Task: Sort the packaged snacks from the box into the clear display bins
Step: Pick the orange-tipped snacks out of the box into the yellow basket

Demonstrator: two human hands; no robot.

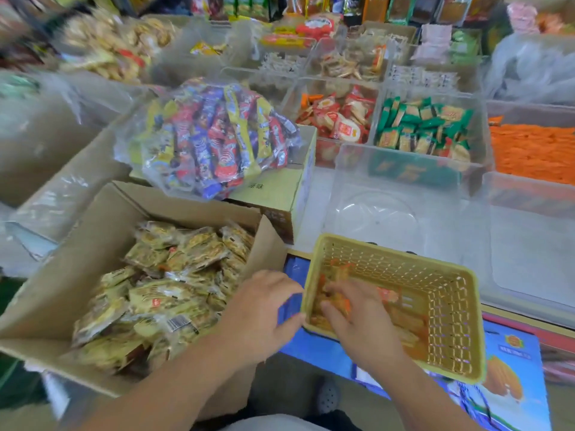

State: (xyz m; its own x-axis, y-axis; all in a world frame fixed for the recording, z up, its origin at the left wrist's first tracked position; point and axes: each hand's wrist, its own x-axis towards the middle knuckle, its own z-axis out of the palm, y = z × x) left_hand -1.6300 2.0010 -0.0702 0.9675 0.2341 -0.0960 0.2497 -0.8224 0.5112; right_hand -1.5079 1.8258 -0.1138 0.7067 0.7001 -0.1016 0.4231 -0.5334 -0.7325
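At six o'clock, closest to us, our left hand (264, 309) grips the left rim of the yellow basket (451, 321), thumb and fingers curled around its wall. Our right hand (361, 321) is inside the basket, fingers bent down and closed on the orange packets (387, 295) lying on its floor. The basket rests on a blue printed carton (504, 368) at five o'clock.

At eight o'clock, touching our left wrist, stands the open cardboard box (77, 244), heaped with pale-gold snack packets (174, 287).

Just beyond the basket, at about two o'clock of it, sits a clear display bin (373, 213). At eleven o'clock a clear bag of mixed snack sticks (214, 135) lies on a second carton (280, 194).

Farther back, at one o'clock, more clear bins hold red packets (339, 116) and green packets (426, 126) side by side. A heap of orange packs (532, 150) lies at three o'clock. The shelves beyond are too blurred to read.
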